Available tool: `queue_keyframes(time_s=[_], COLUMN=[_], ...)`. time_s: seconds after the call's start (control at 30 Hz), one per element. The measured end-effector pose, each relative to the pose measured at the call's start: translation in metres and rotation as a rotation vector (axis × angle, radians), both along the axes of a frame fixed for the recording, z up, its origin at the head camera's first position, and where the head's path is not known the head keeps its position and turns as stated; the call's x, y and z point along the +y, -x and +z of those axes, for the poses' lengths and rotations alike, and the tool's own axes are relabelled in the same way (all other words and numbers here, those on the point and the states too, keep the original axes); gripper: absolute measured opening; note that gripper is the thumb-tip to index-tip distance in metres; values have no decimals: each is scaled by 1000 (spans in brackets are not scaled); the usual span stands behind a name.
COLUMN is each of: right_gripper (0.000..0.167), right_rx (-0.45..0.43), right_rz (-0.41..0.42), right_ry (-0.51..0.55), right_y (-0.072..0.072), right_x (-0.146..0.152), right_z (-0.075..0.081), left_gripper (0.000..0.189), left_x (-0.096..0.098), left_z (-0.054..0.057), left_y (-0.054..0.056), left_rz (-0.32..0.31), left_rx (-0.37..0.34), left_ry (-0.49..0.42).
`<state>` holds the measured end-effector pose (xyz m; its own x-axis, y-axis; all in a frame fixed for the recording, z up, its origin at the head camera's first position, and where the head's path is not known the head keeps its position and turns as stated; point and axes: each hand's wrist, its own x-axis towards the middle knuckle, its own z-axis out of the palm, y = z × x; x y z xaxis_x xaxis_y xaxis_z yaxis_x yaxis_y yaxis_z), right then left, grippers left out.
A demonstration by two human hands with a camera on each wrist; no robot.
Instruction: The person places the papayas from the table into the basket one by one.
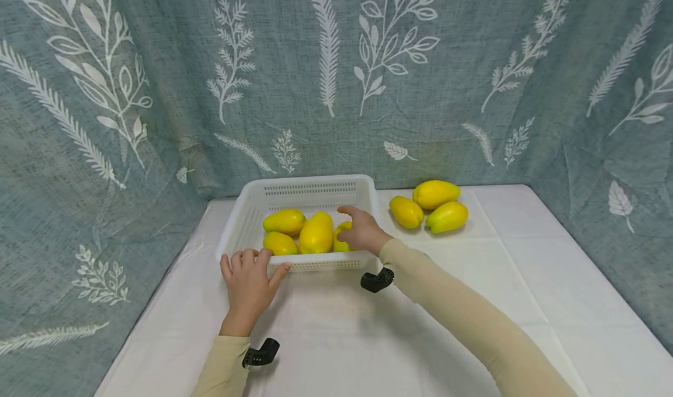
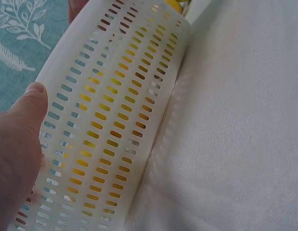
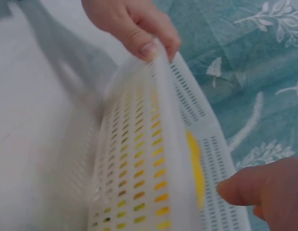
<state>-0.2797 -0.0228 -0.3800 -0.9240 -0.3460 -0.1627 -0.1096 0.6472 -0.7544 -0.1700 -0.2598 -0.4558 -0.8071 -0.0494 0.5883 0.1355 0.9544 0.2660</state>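
Observation:
A white perforated plastic basket [image 1: 315, 261] stands on the table with several yellow mangoes [image 1: 317, 233] in it. My left hand [image 1: 248, 283] grips its near rim at the left corner, thumb outside and fingers over the edge; the left wrist view shows the thumb [image 2: 36, 98] against the basket wall. Over the basket's right side is my right hand [image 1: 364, 229], fingers spread above a mango [image 1: 342, 246] that it partly covers. In the right wrist view the right thumb [image 3: 245, 185] stretches out over the basket, with no fruit showing in the grasp.
Three more mangoes [image 1: 435, 194] lie grouped on the white tablecloth [image 1: 505, 257] to the right of the basket. A blue-green curtain [image 1: 294, 93] with white leaf prints hangs behind the table and along both sides.

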Motion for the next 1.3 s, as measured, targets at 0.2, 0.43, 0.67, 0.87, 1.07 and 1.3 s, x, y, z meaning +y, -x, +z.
queue_keyframes(time_s=[0.2, 0.43, 0.67, 0.87, 1.07, 1.3], right_gripper=[61, 61, 69, 72, 72, 71], right_rx=[60, 107, 53, 3, -22, -55], right_rz=[-57, -200, -370, -469, -498, -496], right_ry=[125, 204, 170, 229, 198, 205], right_y=[-2, 11, 26, 27, 23, 23], right_x=[31, 100, 173, 212, 230, 236], right_z=[17, 36, 29, 12, 0, -9], left_gripper=[45, 45, 44, 45, 46, 45], left_x=[0, 2, 3, 4, 4, 4], left_z=[-1, 2, 2, 3, 0, 1], left_y=[0, 1, -1, -2, -3, -2], left_rz=[3, 1, 7, 8, 13, 5], left_rx=[-1, -9, -26, -43, -46, -30], left_ry=[-4, 4, -18, -22, -20, -15])
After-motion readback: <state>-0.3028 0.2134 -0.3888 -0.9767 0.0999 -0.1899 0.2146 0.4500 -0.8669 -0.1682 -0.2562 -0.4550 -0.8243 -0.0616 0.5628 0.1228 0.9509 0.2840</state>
